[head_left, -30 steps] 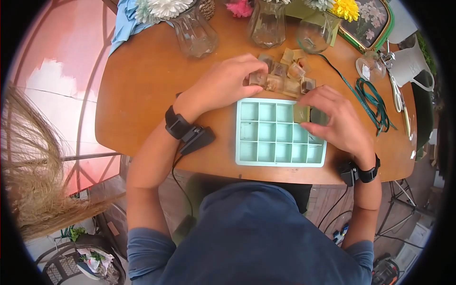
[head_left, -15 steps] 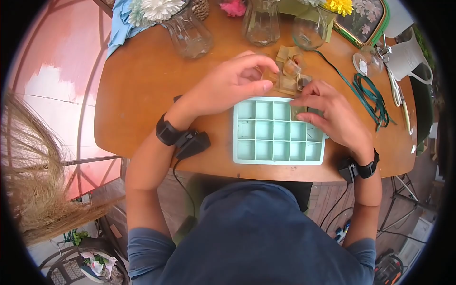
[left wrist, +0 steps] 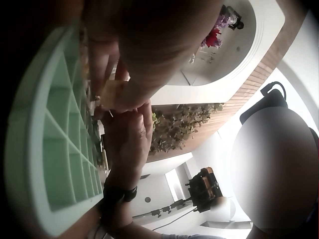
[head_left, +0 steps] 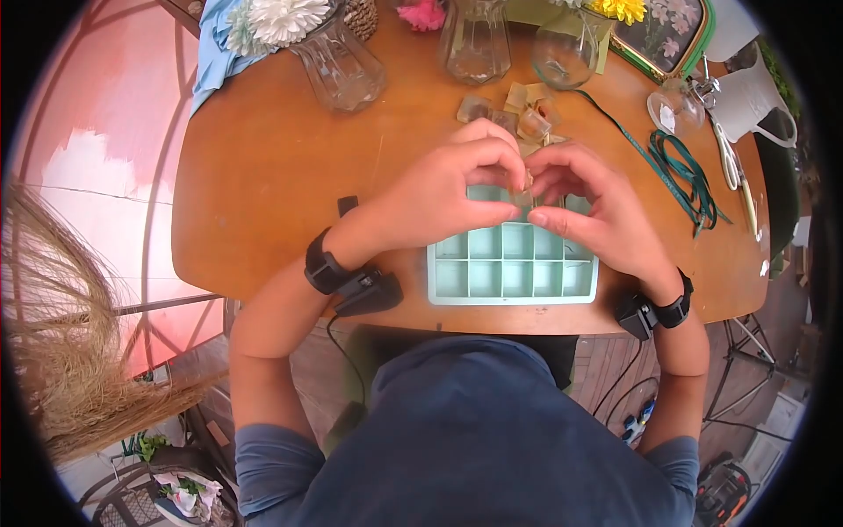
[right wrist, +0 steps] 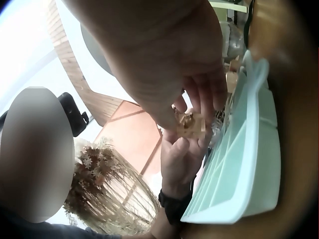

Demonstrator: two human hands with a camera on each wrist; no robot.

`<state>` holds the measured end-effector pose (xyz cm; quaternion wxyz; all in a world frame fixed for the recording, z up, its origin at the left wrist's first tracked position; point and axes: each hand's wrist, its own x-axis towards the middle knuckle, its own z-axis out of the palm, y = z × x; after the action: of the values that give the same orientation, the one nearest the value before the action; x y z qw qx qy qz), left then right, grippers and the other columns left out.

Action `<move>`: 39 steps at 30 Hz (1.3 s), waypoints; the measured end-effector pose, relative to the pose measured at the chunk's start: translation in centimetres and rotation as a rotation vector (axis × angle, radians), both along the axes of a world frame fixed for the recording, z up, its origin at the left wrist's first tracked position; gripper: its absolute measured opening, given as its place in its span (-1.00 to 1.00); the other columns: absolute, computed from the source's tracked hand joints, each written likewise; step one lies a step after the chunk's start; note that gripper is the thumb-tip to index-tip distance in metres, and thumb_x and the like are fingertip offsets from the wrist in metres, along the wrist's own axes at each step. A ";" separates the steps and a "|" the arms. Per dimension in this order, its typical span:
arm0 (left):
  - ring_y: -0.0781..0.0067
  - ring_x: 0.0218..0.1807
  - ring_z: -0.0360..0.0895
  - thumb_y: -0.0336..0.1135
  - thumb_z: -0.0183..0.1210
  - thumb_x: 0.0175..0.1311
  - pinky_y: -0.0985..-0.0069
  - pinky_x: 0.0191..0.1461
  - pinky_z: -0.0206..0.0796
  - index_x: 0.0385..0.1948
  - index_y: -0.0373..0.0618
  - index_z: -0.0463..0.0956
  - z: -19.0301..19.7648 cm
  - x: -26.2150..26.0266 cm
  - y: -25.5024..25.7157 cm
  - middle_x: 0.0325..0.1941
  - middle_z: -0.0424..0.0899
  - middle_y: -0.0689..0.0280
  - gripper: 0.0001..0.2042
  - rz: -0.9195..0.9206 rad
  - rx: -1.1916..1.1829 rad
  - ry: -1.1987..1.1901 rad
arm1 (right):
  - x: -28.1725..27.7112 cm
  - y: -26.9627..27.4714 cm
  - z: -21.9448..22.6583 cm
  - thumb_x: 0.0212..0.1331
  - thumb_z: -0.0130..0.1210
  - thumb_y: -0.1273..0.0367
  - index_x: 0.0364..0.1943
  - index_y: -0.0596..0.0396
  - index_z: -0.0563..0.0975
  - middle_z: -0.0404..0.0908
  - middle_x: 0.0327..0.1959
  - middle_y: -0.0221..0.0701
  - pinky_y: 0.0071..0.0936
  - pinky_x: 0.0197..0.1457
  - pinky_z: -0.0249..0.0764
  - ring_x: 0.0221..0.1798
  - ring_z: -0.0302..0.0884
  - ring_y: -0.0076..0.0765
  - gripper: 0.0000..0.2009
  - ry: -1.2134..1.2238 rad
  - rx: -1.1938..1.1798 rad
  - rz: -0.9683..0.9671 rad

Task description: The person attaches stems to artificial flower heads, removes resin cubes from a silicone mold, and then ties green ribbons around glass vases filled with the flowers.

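Note:
My left hand (head_left: 457, 184) pinches a small translucent amber cube (head_left: 522, 197) between thumb and fingers, over the far side of the tray. A brownish bit shows inside the same cube (right wrist: 193, 125) in the right wrist view. My right hand (head_left: 597, 198) meets it from the other side, its curled fingers and thumb at the cube. Below both hands lies a mint-green ice cube tray (head_left: 514, 299) with square compartments; the hands hide its back row in part. Just beyond them, more translucent cubes (head_left: 534, 121) sit in a loose pile on the table.
Glass vases (head_left: 347, 75) with flowers stand along the back of the wooden table (head_left: 255, 176). A coil of green ribbon (head_left: 683, 180) and scissors (head_left: 729, 158) lie to the right, near a white pitcher (head_left: 751, 101). Dried grass (head_left: 66, 351) hangs at the far left.
My left hand has left the pile with a cube and come right and nearer, over the tray. The right hand has risen from the tray's back-right compartment and moved left to meet it.

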<state>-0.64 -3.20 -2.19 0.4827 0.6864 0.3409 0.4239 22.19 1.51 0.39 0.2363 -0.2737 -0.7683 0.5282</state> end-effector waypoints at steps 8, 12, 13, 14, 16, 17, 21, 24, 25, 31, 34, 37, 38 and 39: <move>0.34 0.12 0.46 -0.51 0.36 0.04 0.42 0.19 0.34 -0.26 -0.13 0.57 1.0 0.1 -0.1 -0.02 0.49 0.30 -0.77 0.066 0.248 0.215 | -0.3 -0.1 -0.5 0.06 0.33 0.47 -0.02 0.14 0.53 0.53 -0.07 -0.39 -0.47 0.02 0.51 -0.07 0.54 -0.43 -0.63 0.023 0.125 -0.052; 0.27 0.07 0.50 -0.49 0.30 0.11 0.43 0.17 0.36 -0.15 -0.15 0.58 1.9 -2.0 1.0 -0.02 0.58 0.22 -0.76 0.247 0.168 0.265 | -0.2 0.0 -0.3 0.00 0.32 0.49 -0.08 0.10 0.56 0.57 -0.07 -0.34 -0.37 0.06 0.51 -0.06 0.55 -0.23 -0.66 -0.072 0.453 -0.001; 0.25 0.06 0.51 -0.48 0.29 0.13 0.42 0.16 0.36 -0.14 -0.16 0.58 1.7 -2.5 1.3 -0.02 0.59 0.21 -0.76 0.261 0.232 0.361 | -0.3 0.1 -0.3 -0.02 0.32 0.50 -0.10 0.09 0.57 0.58 -0.07 -0.32 -0.34 0.07 0.51 -0.05 0.55 -0.17 -0.67 -0.100 0.550 0.028; 0.23 0.06 0.51 -0.46 0.28 0.15 0.42 0.15 0.37 -0.12 -0.16 0.57 1.2 -3.0 1.6 -0.02 0.61 0.20 -0.75 0.274 0.295 0.456 | -0.4 0.1 -0.4 -0.02 0.32 0.50 -0.11 0.08 0.58 0.58 -0.07 -0.32 -0.32 0.07 0.51 -0.05 0.55 -0.15 -0.67 -0.119 0.573 0.048; 0.20 0.05 0.51 -0.43 0.27 0.18 0.40 0.14 0.37 -0.11 -0.17 0.57 0.3 -3.1 1.8 0.00 0.61 0.21 -0.76 0.269 0.387 0.548 | -0.5 0.1 -0.6 -0.04 0.32 0.49 -0.13 0.07 0.59 0.59 -0.07 -0.31 -0.28 0.09 0.50 -0.03 0.54 -0.09 -0.68 -0.160 0.616 0.088; 0.20 0.06 0.51 -0.41 0.27 0.19 0.39 0.14 0.37 -0.12 -0.17 0.57 -0.2 -2.8 1.9 0.01 0.61 0.21 -0.77 0.252 0.414 0.546 | -0.5 0.1 -0.6 -0.04 0.32 0.49 -0.13 0.07 0.60 0.60 -0.07 -0.31 -0.28 0.09 0.50 -0.03 0.54 -0.10 -0.69 -0.169 0.616 0.105; 0.18 0.06 0.50 -0.37 0.27 0.20 0.36 0.12 0.36 -0.17 -0.17 0.58 -1.0 -2.3 2.0 0.01 0.59 0.25 -0.80 0.199 0.425 0.589 | -0.4 0.3 -0.7 -0.05 0.33 0.47 -0.16 0.07 0.62 0.60 -0.09 -0.33 -0.27 0.08 0.49 -0.02 0.53 -0.13 -0.71 -0.186 0.608 0.134; 0.17 0.03 0.50 -0.35 0.27 0.20 0.36 0.11 0.35 -0.23 -0.17 0.56 -0.5 -2.3 1.9 -0.03 0.57 0.24 -0.83 0.183 0.301 0.605 | -0.4 0.2 -0.7 -0.03 0.33 0.46 -0.19 0.08 0.64 0.60 -0.10 -0.34 -0.28 0.07 0.48 -0.03 0.53 -0.14 -0.74 -0.202 0.615 0.127; 0.17 0.02 0.50 -0.35 0.27 0.20 0.36 0.10 0.35 -0.23 -0.17 0.56 -0.6 -2.3 1.9 -0.05 0.57 0.23 -0.83 0.190 0.296 0.590 | -0.4 0.2 -0.6 -0.02 0.32 0.46 -0.20 0.09 0.64 0.60 -0.10 -0.34 -0.29 0.07 0.48 -0.04 0.53 -0.14 -0.76 -0.209 0.619 0.126; 0.19 -0.05 0.51 -0.34 0.30 0.16 0.37 0.06 0.36 -0.23 -0.14 0.55 -1.1 -2.5 2.3 -0.18 0.58 0.22 -0.81 0.217 0.310 0.574 | -0.6 0.1 -0.8 0.02 0.29 0.47 -0.27 0.11 0.67 0.56 -0.16 -0.36 -0.30 0.02 0.47 -0.05 0.51 -0.17 -0.84 -0.245 0.557 0.094; 0.28 -0.09 0.54 -0.35 0.30 0.17 0.42 0.03 0.39 -0.18 -0.16 0.54 -0.7 -2.4 2.1 -0.20 0.61 0.24 -0.78 0.249 0.243 0.581 | -0.6 0.1 -0.8 0.04 0.29 0.46 -0.23 0.10 0.66 0.53 -0.16 -0.35 -0.34 0.01 0.46 -0.05 0.51 -0.17 -0.82 -0.253 0.586 0.108; 0.45 -0.11 0.56 -0.36 0.29 0.22 0.50 0.01 0.41 -0.12 -0.17 0.53 -0.4 -2.5 2.0 -0.18 0.62 0.31 -0.77 0.279 0.078 0.459 | -0.3 0.3 -1.4 0.07 0.28 0.47 -0.11 0.09 0.63 0.52 -0.14 -0.33 -0.39 0.03 0.48 -0.06 0.51 -0.23 -0.74 -0.153 0.509 0.060; 0.51 -0.11 0.56 -0.37 0.28 0.24 0.52 0.01 0.42 -0.10 -0.17 0.53 0.6 -2.6 1.8 -0.17 0.62 0.33 -0.76 0.267 -0.010 0.418 | -0.3 0.3 -1.1 0.07 0.28 0.47 -0.07 0.09 0.61 0.52 -0.13 -0.33 -0.41 0.03 0.48 -0.06 0.52 -0.26 -0.71 -0.120 0.485 0.008; 0.57 -0.11 0.55 -0.38 0.27 0.27 0.55 0.01 0.42 -0.07 -0.17 0.52 1.2 -2.6 1.7 -0.16 0.62 0.36 -0.76 0.255 -0.098 0.377 | -0.4 0.3 -0.6 0.08 0.28 0.48 -0.03 0.09 0.59 0.52 -0.12 -0.33 -0.42 0.04 0.49 -0.06 0.52 -0.28 -0.68 -0.086 0.461 -0.044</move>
<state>-3.28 -1.54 -1.00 0.3855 0.6805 0.5293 0.3287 21.82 1.84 -0.24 0.2708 -0.2513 -0.8719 0.3214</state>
